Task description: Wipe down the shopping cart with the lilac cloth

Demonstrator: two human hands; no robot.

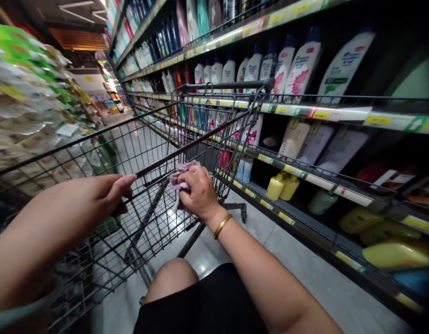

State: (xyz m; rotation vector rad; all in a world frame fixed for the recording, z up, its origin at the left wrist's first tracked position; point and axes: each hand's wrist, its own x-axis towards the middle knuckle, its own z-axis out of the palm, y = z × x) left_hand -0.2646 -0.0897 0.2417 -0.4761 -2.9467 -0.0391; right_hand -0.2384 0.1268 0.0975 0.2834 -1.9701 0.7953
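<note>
My right hand point(199, 189) is closed around a crumpled pale purple cloth point(179, 181), pressing it to the wire side of a dark metal shopping cart point(158, 162). A gold bangle point(222, 226) circles the right wrist. Farther left, my left hand point(105, 194) is wrapped over the cart's near top rail, with its thumb along the bar and its other fingers mostly hidden. Through the wire mesh I see the tiled floor inside the basket's outline.
Shelves on the right hold shampoo bottles point(303, 67), yellow bottles point(283, 186) and boxes behind a wire guard point(342, 97). Hanging packets point(33, 111) line the left side. A cart wheel point(244, 214) rests on the grey floor point(270, 273). My bent knee point(172, 278) is below the cart's side.
</note>
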